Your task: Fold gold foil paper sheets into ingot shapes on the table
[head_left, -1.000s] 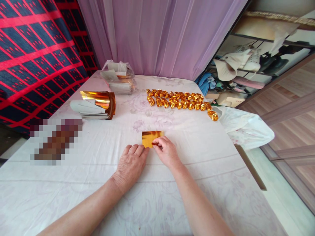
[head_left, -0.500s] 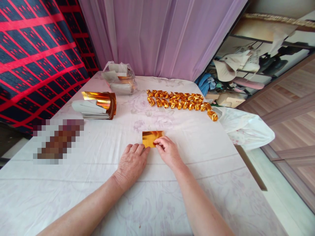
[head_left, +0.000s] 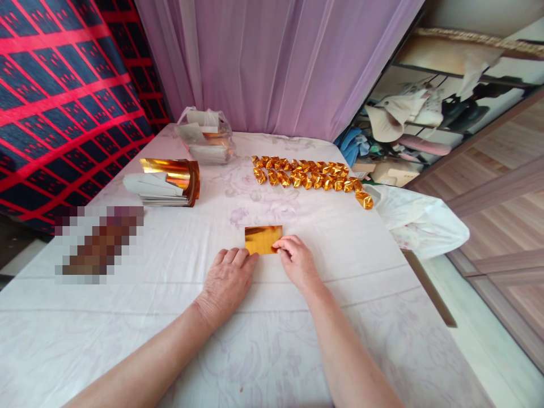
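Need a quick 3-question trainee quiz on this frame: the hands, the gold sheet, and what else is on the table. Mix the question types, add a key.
1. True or false: the left hand lies flat on the tablecloth with its fingertips at the near left corner of the gold foil sheet.
2. Which part of the sheet does the right hand pinch? A) far left corner B) near right edge C) the centre
3. Fill in: the folded gold pieces lie in rows on the ___ side of the table, beyond the sheet.

Key: 1 true; 2 B; 3 far. The curled stack of foil sheets and the plastic bag sit off to the left, untouched.
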A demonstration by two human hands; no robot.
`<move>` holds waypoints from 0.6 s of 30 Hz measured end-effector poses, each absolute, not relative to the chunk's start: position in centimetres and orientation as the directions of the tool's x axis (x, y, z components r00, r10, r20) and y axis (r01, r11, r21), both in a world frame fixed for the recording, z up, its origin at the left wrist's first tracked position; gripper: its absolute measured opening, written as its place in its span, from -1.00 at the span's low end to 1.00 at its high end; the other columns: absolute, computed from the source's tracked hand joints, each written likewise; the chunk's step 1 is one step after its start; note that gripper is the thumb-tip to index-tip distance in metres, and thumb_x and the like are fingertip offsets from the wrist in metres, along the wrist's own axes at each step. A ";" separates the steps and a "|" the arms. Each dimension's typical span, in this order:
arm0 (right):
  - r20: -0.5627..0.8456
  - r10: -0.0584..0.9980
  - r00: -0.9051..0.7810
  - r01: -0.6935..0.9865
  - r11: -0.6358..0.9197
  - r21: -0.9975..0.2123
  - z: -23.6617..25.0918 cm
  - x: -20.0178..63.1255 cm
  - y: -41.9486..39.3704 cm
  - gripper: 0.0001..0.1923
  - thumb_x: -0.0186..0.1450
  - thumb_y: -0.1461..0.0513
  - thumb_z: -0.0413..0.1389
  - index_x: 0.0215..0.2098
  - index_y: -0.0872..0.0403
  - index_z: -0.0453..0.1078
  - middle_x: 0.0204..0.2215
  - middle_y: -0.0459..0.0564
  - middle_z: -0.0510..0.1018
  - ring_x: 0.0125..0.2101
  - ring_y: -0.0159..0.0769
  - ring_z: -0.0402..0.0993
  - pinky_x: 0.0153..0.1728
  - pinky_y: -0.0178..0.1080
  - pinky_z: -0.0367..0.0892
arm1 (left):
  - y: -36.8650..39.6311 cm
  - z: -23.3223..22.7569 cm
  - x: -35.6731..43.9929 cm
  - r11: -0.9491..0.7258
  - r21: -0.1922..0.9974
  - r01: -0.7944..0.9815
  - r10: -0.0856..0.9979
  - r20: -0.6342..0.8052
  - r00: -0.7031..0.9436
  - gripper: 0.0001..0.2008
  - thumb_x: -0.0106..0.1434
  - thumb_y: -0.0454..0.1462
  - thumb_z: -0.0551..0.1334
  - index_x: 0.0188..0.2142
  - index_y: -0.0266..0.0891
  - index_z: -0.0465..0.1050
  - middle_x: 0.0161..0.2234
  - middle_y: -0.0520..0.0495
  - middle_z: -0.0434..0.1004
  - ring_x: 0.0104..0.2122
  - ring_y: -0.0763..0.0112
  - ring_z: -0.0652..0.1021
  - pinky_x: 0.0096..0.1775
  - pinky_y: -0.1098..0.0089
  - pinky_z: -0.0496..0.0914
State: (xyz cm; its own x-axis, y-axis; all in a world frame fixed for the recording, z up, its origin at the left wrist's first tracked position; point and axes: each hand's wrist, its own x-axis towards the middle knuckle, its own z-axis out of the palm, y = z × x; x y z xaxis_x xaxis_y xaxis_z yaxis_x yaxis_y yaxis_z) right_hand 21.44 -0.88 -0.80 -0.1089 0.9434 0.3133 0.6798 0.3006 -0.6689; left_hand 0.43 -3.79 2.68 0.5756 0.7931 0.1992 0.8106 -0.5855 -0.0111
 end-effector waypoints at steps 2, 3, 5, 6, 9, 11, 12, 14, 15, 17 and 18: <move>0.314 0.944 -0.106 0.678 0.299 -0.672 -0.8 21.7 -0.9 -0.72 0.22 0.42 0.02 -0.31 -0.01 0.51 -0.28 -0.02 0.54 -0.26 -0.27 0.49 -0.20 -0.24 0.39 | -3.8 2.7 0.5 -0.583 -0.013 0.812 0.796 0.193 0.574 -0.69 0.34 -0.33 0.14 0.06 -0.24 0.43 -0.09 -0.18 0.50 -0.12 0.15 0.48 -0.08 0.13 0.32; 0.315 0.944 -0.103 0.677 0.298 -0.673 -0.8 21.8 -0.9 -0.72 0.22 0.42 0.02 -0.31 0.00 0.51 -0.28 -0.02 0.54 -0.26 -0.27 0.49 -0.20 -0.25 0.40 | -3.8 2.7 0.5 -0.582 -0.015 0.813 0.797 0.190 0.573 -0.69 0.34 -0.33 0.14 0.06 -0.24 0.43 -0.09 -0.18 0.50 -0.12 0.15 0.48 -0.08 0.13 0.32; 0.315 0.944 -0.094 0.681 0.292 -0.672 -0.8 22.0 -0.9 -0.73 0.22 0.41 0.03 -0.31 0.00 0.51 -0.29 -0.02 0.54 -0.27 -0.28 0.50 -0.21 -0.25 0.40 | -3.8 2.7 0.5 -0.582 -0.016 0.813 0.797 0.189 0.574 -0.69 0.34 -0.33 0.15 0.06 -0.25 0.43 -0.10 -0.17 0.50 -0.12 0.14 0.48 -0.08 0.13 0.32; 0.315 0.945 -0.088 0.686 0.286 -0.669 -0.8 22.1 -1.0 -0.74 0.22 0.41 0.04 -0.31 0.00 0.51 -0.29 -0.02 0.54 -0.28 -0.28 0.50 -0.21 -0.25 0.40 | -3.8 2.6 0.5 -0.583 -0.017 0.812 0.796 0.191 0.575 -0.69 0.34 -0.32 0.15 0.07 -0.25 0.43 -0.10 -0.17 0.50 -0.12 0.14 0.47 -0.08 0.13 0.32; 0.318 0.945 -0.078 0.698 0.280 -0.659 -0.8 22.4 -1.0 -0.75 0.22 0.40 0.04 -0.32 0.00 0.51 -0.29 -0.02 0.54 -0.28 -0.27 0.50 -0.21 -0.24 0.40 | -3.8 2.6 0.4 -0.589 -0.019 0.808 0.791 0.196 0.580 -0.69 0.35 -0.31 0.15 0.08 -0.26 0.43 -0.10 -0.17 0.50 -0.13 0.13 0.47 -0.09 0.13 0.31; 0.329 0.941 -0.077 0.704 0.285 -0.651 -0.8 22.6 -1.0 -0.75 0.23 0.40 0.02 -0.32 0.00 0.51 -0.29 -0.02 0.54 -0.27 -0.27 0.50 -0.21 -0.24 0.41 | -3.8 2.6 0.4 -0.593 -0.022 0.805 0.787 0.198 0.585 -0.68 0.36 -0.32 0.14 0.08 -0.27 0.43 -0.11 -0.18 0.49 -0.12 0.13 0.47 -0.09 0.13 0.31; 0.337 0.939 -0.075 0.709 0.288 -0.644 -0.9 22.7 -1.0 -0.74 0.23 0.40 0.01 -0.32 0.01 0.50 -0.29 -0.02 0.54 -0.27 -0.27 0.50 -0.21 -0.24 0.41 | -3.8 2.5 0.4 -0.595 -0.022 0.804 0.785 0.200 0.586 -0.68 0.36 -0.32 0.14 0.08 -0.27 0.43 -0.11 -0.18 0.49 -0.12 0.13 0.47 -0.09 0.13 0.30; 0.356 0.932 -0.063 0.724 0.288 -0.627 -1.0 22.9 -1.1 -0.71 0.21 0.42 -0.01 -0.31 0.00 0.50 -0.30 -0.02 0.54 -0.27 -0.28 0.51 -0.22 -0.25 0.41 | -3.8 2.5 0.4 -0.599 -0.018 0.801 0.782 0.204 0.589 -0.68 0.35 -0.32 0.14 0.08 -0.28 0.42 -0.11 -0.19 0.48 -0.12 0.13 0.46 -0.08 0.14 0.30; 0.367 0.929 -0.052 0.733 0.285 -0.618 -1.0 23.0 -1.1 -0.70 0.19 0.43 -0.02 -0.31 0.00 0.49 -0.30 -0.02 0.54 -0.27 -0.28 0.51 -0.22 -0.25 0.41 | -3.8 2.4 0.4 -0.598 -0.017 0.801 0.782 0.206 0.588 -0.67 0.35 -0.32 0.14 0.08 -0.27 0.42 -0.12 -0.19 0.48 -0.12 0.13 0.46 -0.08 0.14 0.30; 0.397 0.918 -0.020 0.744 0.278 -0.607 -0.9 23.1 -1.1 -0.69 0.17 0.43 -0.02 -0.31 0.00 0.48 -0.31 -0.03 0.54 -0.29 -0.28 0.51 -0.25 -0.27 0.41 | -3.8 2.3 0.4 -0.598 -0.014 0.802 0.781 0.214 0.586 -0.67 0.35 -0.32 0.13 0.09 -0.26 0.42 -0.11 -0.19 0.48 -0.11 0.13 0.45 -0.08 0.14 0.29; 0.416 0.909 0.000 0.743 0.278 -0.608 -0.8 23.0 -1.2 -0.70 0.18 0.42 -0.01 -0.30 0.00 0.48 -0.31 -0.03 0.55 -0.30 -0.29 0.51 -0.28 -0.28 0.41 | -3.8 2.3 0.4 -0.597 -0.014 0.802 0.782 0.215 0.585 -0.67 0.35 -0.32 0.13 0.09 -0.26 0.42 -0.11 -0.19 0.48 -0.11 0.13 0.45 -0.07 0.13 0.29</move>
